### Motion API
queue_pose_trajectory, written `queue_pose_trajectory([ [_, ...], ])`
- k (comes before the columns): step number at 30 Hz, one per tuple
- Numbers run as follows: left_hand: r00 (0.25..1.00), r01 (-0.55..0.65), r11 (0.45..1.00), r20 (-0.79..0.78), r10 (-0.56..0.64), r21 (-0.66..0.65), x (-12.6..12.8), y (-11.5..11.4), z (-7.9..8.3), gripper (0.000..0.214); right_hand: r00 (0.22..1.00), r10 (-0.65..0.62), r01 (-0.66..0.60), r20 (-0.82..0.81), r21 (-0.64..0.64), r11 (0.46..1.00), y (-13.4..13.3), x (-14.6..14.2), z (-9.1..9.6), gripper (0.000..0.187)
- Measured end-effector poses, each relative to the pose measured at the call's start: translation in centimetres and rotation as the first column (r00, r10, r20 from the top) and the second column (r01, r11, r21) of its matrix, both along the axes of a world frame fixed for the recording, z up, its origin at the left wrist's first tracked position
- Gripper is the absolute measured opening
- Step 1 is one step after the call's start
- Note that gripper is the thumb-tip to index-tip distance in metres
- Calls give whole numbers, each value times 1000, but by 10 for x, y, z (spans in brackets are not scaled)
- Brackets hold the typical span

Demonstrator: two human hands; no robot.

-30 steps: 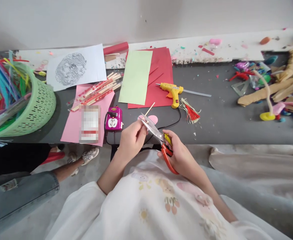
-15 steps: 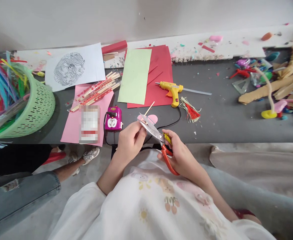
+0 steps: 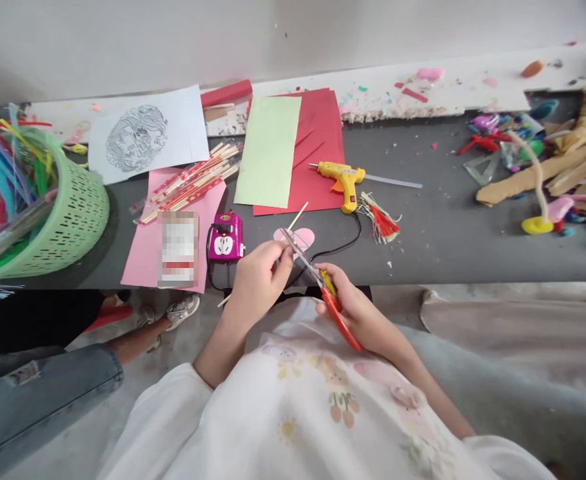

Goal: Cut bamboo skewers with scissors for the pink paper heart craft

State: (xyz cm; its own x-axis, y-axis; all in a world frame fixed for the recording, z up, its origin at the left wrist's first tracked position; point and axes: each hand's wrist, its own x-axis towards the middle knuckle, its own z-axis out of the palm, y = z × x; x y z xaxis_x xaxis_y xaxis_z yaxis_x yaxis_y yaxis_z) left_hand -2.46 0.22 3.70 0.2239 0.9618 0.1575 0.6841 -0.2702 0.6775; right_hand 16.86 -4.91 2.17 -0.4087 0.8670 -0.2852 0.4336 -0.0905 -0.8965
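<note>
My left hand is closed around a thin wooden stick that points up and to the right over the grey table edge; its lower end pokes out below the hand. My right hand grips red-handled scissors, whose blades lie closed across the stick just right of my left fingers. A pink heart-shaped cutout lies on the table right behind the blades.
A yellow glue gun with a black cord, a tassel, red and green paper sheets, a purple power strip, bundled sticks and a green basket sit on the table. Another person's legs are at left.
The scissor blades have shut on the stick and my right hand has closed the handles. The view has shifted slightly; both hands stay in about the same place.
</note>
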Motion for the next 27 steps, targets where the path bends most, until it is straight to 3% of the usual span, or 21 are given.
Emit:
queue_pose_trajectory([
  [8, 998, 8, 1000, -59, -9, -23, 4, 2, 3, 23, 982, 95, -104, -163, -51, 993, 2, 6, -8, 49],
  [15, 994, 15, 999, -109, -18, -31, 5, 2, 5, 24, 979, 115, -124, -168, -44, 991, 3, 7, -15, 49],
  [27, 989, 8, 1000, -147, -9, -10, 5, 1, 4, 21, 992, 72, -80, -106, -70, 994, 2, 1, -9, 50],
])
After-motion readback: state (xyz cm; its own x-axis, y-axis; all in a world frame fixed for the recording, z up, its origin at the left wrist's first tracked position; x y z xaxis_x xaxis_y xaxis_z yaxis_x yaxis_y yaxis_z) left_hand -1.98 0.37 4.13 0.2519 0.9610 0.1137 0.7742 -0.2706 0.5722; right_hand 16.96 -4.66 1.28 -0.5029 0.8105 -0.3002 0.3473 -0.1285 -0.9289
